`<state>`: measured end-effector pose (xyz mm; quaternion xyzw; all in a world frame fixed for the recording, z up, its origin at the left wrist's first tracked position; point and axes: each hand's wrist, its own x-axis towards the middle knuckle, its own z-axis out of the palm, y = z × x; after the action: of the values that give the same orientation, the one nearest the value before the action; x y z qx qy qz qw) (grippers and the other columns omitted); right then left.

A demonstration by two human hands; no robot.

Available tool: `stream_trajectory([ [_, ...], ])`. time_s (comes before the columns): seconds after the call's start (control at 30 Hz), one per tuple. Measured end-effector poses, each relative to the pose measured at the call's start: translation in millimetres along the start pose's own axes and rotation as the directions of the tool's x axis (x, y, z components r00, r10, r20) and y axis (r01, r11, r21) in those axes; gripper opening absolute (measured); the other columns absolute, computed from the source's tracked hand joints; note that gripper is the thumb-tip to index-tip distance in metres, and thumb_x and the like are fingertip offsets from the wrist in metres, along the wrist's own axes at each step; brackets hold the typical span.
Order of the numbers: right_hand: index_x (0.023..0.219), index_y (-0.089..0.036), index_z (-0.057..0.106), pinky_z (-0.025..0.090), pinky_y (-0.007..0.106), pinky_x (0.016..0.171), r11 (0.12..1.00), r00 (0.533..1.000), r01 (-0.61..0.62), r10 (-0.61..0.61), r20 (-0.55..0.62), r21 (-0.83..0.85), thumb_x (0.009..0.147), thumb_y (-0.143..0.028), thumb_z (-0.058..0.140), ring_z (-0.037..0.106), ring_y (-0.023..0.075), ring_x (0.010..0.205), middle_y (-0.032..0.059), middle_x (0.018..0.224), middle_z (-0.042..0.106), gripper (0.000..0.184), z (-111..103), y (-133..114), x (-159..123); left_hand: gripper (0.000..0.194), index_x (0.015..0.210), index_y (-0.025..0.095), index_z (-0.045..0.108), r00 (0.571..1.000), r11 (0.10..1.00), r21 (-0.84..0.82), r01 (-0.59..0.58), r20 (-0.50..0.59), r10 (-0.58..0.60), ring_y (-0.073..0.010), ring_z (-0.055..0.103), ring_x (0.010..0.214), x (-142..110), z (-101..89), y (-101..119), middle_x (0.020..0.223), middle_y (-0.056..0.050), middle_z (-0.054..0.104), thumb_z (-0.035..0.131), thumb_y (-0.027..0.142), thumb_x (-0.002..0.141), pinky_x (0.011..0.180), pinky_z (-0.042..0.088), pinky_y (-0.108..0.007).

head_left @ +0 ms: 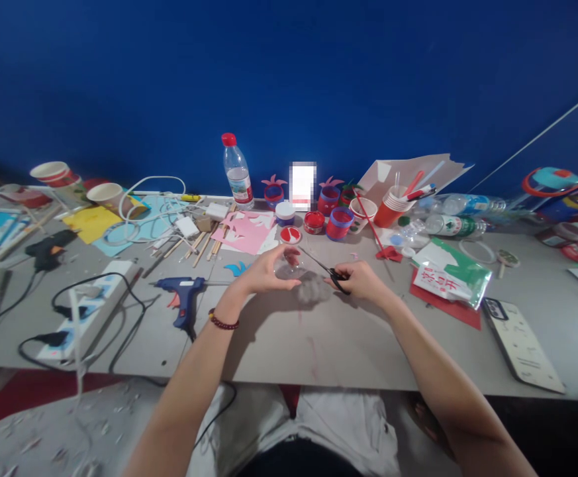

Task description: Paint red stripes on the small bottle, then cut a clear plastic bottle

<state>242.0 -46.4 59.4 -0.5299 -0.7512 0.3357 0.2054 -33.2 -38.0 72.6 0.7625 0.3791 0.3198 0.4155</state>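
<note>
My left hand (263, 273) is curled round a small clear plastic piece (290, 263), holding it just above the grey table (318, 338). My right hand (361, 279) grips black-handled scissors (326, 270), whose blades point up and left toward the clear piece. Both hands are close together at the table's middle. A bead bracelet (223, 322) is on my left wrist.
A blue glue gun (183, 295) lies left of my hands, with a power strip (85, 308) and cables beyond. Behind stand a water bottle (237, 170), small red and blue pots (338, 222), pink paper (246, 232) and red cups (392, 204). A phone (520, 344) lies at the right.
</note>
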Motion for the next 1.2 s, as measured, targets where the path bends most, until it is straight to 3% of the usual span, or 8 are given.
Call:
stream_trajectory([
  [0.1,0.053,-0.021,0.038,0.023,0.026,0.049,1.000,1.000,-0.004,0.004,-0.010,-0.006,0.076,-0.054,0.063,0.029,0.0095,0.050,-0.0049,0.048,0.035,0.048,1,1,0,0.065,0.123,0.022,0.049,1.000,0.998,-0.059,0.004,-0.017,-0.005,-0.0200,0.064,0.099,1,1.0,-1,0.109,-0.007,0.063,0.081,0.033,0.068,0.095,0.053,-0.042],
  [0.2,0.054,-0.021,0.039,0.023,0.026,0.047,0.999,0.999,-0.041,0.041,-0.014,0.029,0.077,-0.055,0.063,0.030,0.0093,0.047,-0.0048,0.047,0.037,0.047,4,1,0,0.072,0.124,0.022,0.043,0.992,0.996,-0.086,-0.016,-0.123,0.005,-0.0209,0.065,0.102,2,2.9,0,0.114,-0.009,0.060,0.084,0.034,0.066,0.096,0.053,-0.043],
  [0.33,0.055,-0.021,0.041,0.024,0.025,0.047,0.995,0.997,-0.070,0.072,-0.036,0.068,0.077,-0.055,0.063,0.033,0.0092,0.046,-0.0047,0.046,0.040,0.046,7,0,0,0.064,0.116,0.021,0.050,0.976,0.998,0.009,-0.055,-0.209,0.055,-0.0209,0.064,0.099,4,2.6,3,0.103,-0.006,0.064,0.084,0.038,0.066,0.099,0.050,-0.044],
  [0.5,0.055,-0.022,0.038,0.025,0.025,0.047,0.995,0.997,-0.070,0.073,-0.038,0.071,0.077,-0.056,0.063,0.032,0.0089,0.047,-0.0052,0.047,0.039,0.047,11,1,1,0.053,0.115,0.019,0.056,0.965,0.999,0.033,-0.030,-0.258,0.038,-0.0178,0.063,0.090,4,1.1,3,0.105,-0.007,0.066,0.079,0.034,0.069,0.093,0.051,-0.040],
  [0.93,0.055,-0.022,0.035,0.022,0.024,0.045,0.991,0.996,-0.068,0.075,-0.050,0.115,0.074,-0.060,0.067,0.028,0.0087,0.050,-0.0061,0.050,0.032,0.053,18,-11,-3,0.045,0.107,0.021,0.055,0.987,0.999,-0.030,-0.016,-0.159,0.011,-0.0157,0.061,0.087,5,10.5,6,0.095,-0.003,0.062,0.076,0.031,0.069,0.088,0.053,-0.037],
  [1.2,0.055,-0.022,0.039,0.025,0.024,0.044,0.989,0.997,-0.078,0.079,-0.006,0.128,0.075,-0.056,0.067,0.032,0.0089,0.047,-0.0054,0.048,0.038,0.049,15,-9,-3,0.047,0.110,0.020,0.057,0.991,0.998,-0.067,0.007,-0.134,-0.016,-0.0162,0.062,0.088,2,6.0,7,0.092,-0.003,0.063,0.075,0.030,0.069,0.091,0.053,-0.039],
])
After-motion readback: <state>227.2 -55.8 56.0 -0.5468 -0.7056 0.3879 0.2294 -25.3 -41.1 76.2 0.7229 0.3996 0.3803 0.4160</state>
